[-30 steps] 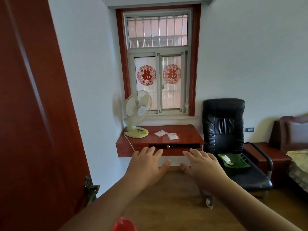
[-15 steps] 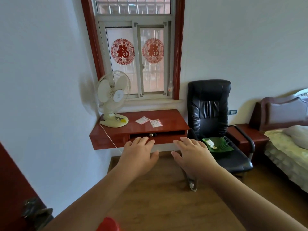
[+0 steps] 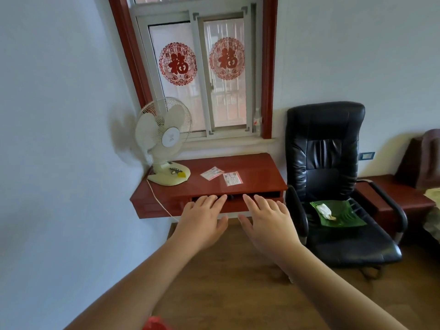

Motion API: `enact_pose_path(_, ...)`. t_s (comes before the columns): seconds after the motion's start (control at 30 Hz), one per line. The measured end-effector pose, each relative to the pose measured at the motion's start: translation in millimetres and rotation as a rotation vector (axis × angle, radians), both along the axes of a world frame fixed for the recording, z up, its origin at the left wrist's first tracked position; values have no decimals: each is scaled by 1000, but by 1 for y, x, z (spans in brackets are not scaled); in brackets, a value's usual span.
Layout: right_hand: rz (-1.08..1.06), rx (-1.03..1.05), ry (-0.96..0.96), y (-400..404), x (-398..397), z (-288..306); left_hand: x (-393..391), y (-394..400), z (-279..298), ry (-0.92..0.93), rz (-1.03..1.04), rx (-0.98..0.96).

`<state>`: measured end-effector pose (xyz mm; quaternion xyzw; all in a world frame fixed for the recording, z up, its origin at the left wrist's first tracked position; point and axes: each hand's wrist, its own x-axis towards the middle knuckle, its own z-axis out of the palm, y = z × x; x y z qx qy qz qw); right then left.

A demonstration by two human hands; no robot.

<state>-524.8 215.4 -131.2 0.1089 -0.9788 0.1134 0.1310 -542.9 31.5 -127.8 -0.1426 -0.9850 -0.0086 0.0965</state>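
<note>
Desk [image 3: 258, 178] is glossy red-brown, with a dark gap above its drawer [image 3: 234, 206].

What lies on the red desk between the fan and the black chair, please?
The head view shows a left card and a right card lying flat on the red desk.
</note>
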Motion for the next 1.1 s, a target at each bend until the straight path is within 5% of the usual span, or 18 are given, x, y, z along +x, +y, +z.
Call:
enact_pose_path(0.67, -17, 126, -18, -87, -244, -31, -248, -103, -36, 69, -10, 35)
enact_pose_path(1.1, -40, 65, -143, -86, -369, -79, -375, -104, -71, -50, -37, 60)
